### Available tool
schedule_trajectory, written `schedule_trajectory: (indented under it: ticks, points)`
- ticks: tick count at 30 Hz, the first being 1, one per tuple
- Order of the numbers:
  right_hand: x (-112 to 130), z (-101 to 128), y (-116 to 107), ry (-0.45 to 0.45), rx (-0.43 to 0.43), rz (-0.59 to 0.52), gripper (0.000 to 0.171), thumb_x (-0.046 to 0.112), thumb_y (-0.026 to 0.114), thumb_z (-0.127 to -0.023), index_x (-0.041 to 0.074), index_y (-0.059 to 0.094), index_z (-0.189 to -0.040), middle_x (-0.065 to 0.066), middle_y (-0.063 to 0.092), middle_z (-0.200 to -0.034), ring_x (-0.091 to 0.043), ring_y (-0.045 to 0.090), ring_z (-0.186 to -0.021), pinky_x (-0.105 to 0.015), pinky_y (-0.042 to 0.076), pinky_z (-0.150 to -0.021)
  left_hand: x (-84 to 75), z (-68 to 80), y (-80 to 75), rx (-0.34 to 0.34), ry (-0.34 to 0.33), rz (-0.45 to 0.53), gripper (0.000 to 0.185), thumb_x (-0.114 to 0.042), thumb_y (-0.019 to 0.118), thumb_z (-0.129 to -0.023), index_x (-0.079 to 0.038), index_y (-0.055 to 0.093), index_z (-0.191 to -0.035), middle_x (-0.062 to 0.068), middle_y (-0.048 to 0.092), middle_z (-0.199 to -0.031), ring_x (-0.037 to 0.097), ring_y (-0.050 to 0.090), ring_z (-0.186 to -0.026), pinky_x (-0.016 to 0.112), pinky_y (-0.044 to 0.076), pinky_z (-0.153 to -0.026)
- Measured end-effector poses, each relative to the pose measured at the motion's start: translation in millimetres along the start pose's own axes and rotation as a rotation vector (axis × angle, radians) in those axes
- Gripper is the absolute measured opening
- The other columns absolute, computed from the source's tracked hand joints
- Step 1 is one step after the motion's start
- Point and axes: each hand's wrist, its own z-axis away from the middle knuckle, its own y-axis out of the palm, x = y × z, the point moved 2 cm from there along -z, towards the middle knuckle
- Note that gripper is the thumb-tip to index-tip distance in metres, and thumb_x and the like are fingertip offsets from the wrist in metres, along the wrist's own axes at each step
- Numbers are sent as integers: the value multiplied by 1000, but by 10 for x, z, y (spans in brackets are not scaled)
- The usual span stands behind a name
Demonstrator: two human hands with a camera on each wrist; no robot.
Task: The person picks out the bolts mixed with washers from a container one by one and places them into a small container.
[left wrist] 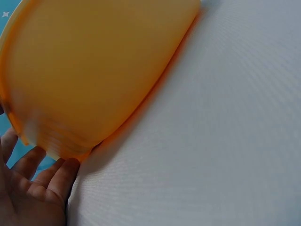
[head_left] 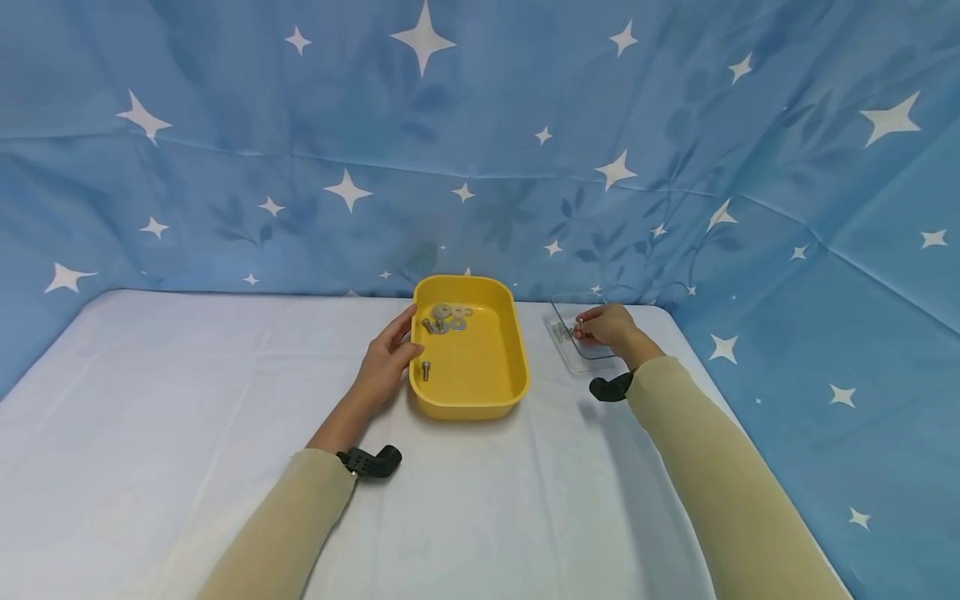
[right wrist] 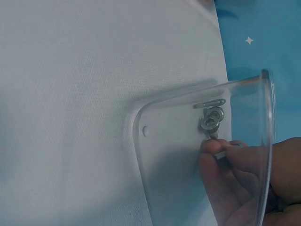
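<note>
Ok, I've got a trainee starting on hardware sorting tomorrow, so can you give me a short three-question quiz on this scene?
1. True or false: the left hand rests against the outer side of the yellow tray.
2. Multiple choice: where is the right hand working? A) inside the yellow tray B) in the clear plastic tray C) flat on the white tablecloth
3. Fill in: inside the yellow tray, the washers lie near the far end, and a single ____ lies apart, nearer the person.

Key: 1 true; 2 B, its fingertips pinch a small metal part there; 3 bolt.
</note>
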Motion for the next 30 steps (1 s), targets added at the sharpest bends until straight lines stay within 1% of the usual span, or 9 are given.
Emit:
schedule_trajectory:
  ticks: [4, 7, 11, 13, 16, 21, 23, 26, 30]
  points:
    - [-6, -11, -13, 13, 12, -8, 36, 6, 51, -104, -7, 55, -136, -13, 67, -114, -15, 66, -95, -35, 57, -102, -2, 0, 11, -1, -3, -8, 69, -18, 54, -97, -34, 30, -160, -3, 29, -168, 24, 31, -155, 46, 34, -124]
    - [-8, -15, -18, 7, 28, -35, 36, 5, 52, -103, -9, 54, -137, -11, 68, -109, -12, 67, -91, -35, 57, -101, -10, 1, 16, 0, 12, -3, 69, -17, 54, -97, -30, 30, -160, -2, 29, -168, 24, 30, -155, 46, 33, -124]
    - [-14, -26, -24, -8, 39, -60, 35, 2, 51, -103, -11, 54, -135, -7, 70, -101, -8, 68, -84, -32, 59, -97, -20, 4, 20, -2, 33, 1, 69, -15, 53, -97, -27, 29, -161, -2, 28, -168, 23, 28, -156, 45, 31, -125]
    - [-20, -35, -28, -4, 41, -57, 35, 3, 52, -103, -10, 54, -135, -6, 70, -100, -7, 68, -84, -31, 59, -96, -18, 2, 18, -7, 30, -2, 68, -16, 53, -97, -27, 30, -160, -4, 28, -168, 22, 28, -156, 45, 32, -125]
    - [-19, -41, -26, 7, 41, -49, 35, 4, 52, -103, -9, 54, -135, -10, 70, -106, -11, 69, -90, -32, 58, -98, -16, 0, 15, -11, 24, -5, 68, -16, 53, -97, -28, 31, -160, -5, 29, -167, 21, 29, -156, 44, 32, -125]
    - [-6, -30, -20, 15, 26, -32, 36, 7, 50, -104, -8, 54, -137, -21, 63, -129, -21, 66, -106, -35, 56, -103, -9, 1, 11, -12, 19, -14, 68, -17, 53, -97, -30, 31, -160, -6, 29, -167, 19, 28, -156, 43, 31, -126]
    - [-6, -29, -22, 13, 19, -26, 37, 8, 49, -105, -8, 54, -137, -22, 60, -133, -22, 64, -109, -35, 55, -104, -7, 3, 8, -11, 17, -15, 68, -17, 53, -97, -30, 31, -160, -6, 28, -168, 19, 27, -156, 43, 31, -126]
    - [-8, -32, -29, 9, 4, -17, 36, 9, 46, -106, -9, 54, -137, -20, 61, -131, -20, 63, -106, -34, 55, -103, -8, 2, 7, -9, 13, -15, 68, -17, 53, -97, -31, 30, -160, -6, 28, -168, 20, 27, -156, 44, 31, -126]
    - [-14, -44, -33, 17, -4, -36, 36, 9, 44, -107, -9, 55, -137, -14, 65, -119, -13, 65, -96, -34, 56, -103, -14, -4, 12, -5, 6, -4, 69, -17, 53, -97, -31, 30, -160, -5, 28, -168, 20, 28, -156, 44, 33, -125]
